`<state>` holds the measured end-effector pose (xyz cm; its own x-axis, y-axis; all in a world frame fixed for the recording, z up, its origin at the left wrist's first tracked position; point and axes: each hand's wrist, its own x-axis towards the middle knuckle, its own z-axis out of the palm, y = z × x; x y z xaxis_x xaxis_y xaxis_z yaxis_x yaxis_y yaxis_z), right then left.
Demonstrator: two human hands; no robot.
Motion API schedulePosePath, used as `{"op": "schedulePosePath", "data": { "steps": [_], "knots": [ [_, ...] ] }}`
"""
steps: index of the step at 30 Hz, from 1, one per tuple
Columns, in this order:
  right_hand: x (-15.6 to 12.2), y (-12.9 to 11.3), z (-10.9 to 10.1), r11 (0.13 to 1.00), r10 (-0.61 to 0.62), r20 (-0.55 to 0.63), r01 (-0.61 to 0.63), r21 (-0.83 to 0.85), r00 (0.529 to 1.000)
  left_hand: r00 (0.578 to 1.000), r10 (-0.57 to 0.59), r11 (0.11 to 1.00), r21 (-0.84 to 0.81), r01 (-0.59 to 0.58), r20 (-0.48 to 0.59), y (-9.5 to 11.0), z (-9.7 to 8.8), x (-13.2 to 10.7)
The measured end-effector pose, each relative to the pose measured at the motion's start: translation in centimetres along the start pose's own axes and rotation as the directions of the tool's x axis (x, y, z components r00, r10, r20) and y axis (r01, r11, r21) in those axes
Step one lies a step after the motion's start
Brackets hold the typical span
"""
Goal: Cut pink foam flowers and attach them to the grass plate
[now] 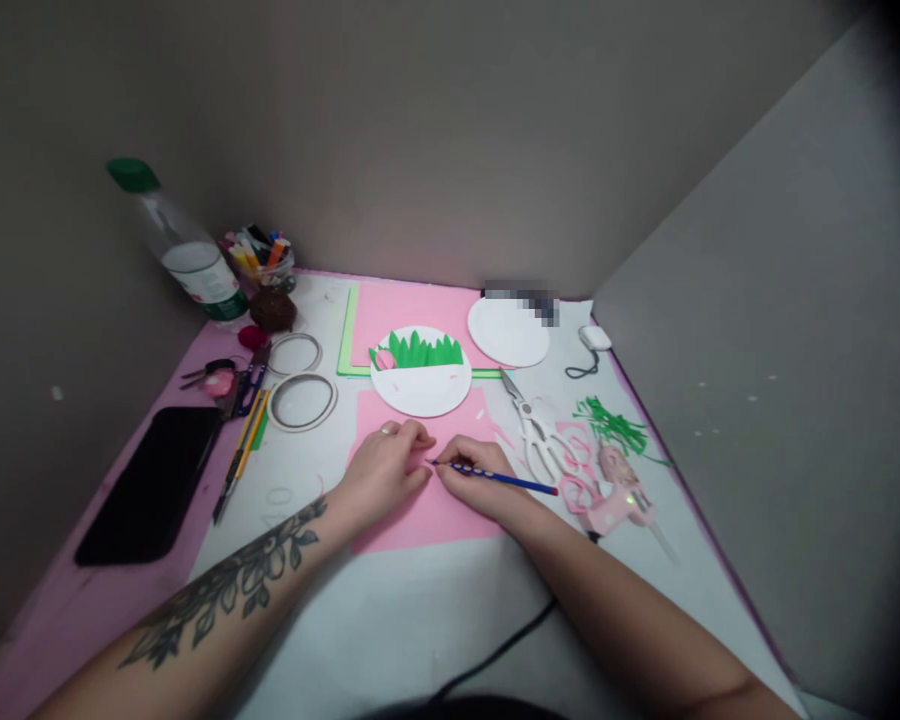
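A sheet of pink paper (pixel 390 530) lies in front of me on the white table cover. My right hand (pixel 480 480) grips a blue pencil (pixel 506 479), its tip down near the sheet's middle. On the sheet's left side rests my left hand (pixel 390 462), open, thumb and fingers apart, fingertips close to the pencil tip. Just beyond both hands is a white paper plate (pixel 420 392) decorated with green paper grass (pixel 420 352) and a pink paper piece (pixel 385 359) at its left. Small pink scraps lie around it.
To the right are scissors (pixel 536 430), shredded green paper (pixel 611 425), a pink glue gun (pixel 619 500) and another plate (pixel 508 333). Tape rolls (pixel 302 401), a black phone (pixel 150 485), a cutter knife (pixel 230 485), a bottle (pixel 195 270) and a marker cup (pixel 276 272) occupy the left.
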<state>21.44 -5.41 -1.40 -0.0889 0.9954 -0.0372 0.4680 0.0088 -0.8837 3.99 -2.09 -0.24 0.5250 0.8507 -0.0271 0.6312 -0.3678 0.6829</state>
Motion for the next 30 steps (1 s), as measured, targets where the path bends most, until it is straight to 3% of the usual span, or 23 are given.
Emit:
{"op": "schedulePosePath", "data": {
  "steps": [12,30],
  "knots": [
    [-0.22,0.25,-0.07,0.998,-0.058,0.023,0.059,-0.018,0.998,0.997,0.063,0.998,0.023,-0.064,0.034,-0.32,-0.5,-0.01],
    [-0.45,0.28,-0.33,0.993,-0.091,0.033,0.093,-0.066,0.995,1.0,0.0,1.0,0.002,0.0,0.02,0.0,-0.26,0.2]
  ]
}}
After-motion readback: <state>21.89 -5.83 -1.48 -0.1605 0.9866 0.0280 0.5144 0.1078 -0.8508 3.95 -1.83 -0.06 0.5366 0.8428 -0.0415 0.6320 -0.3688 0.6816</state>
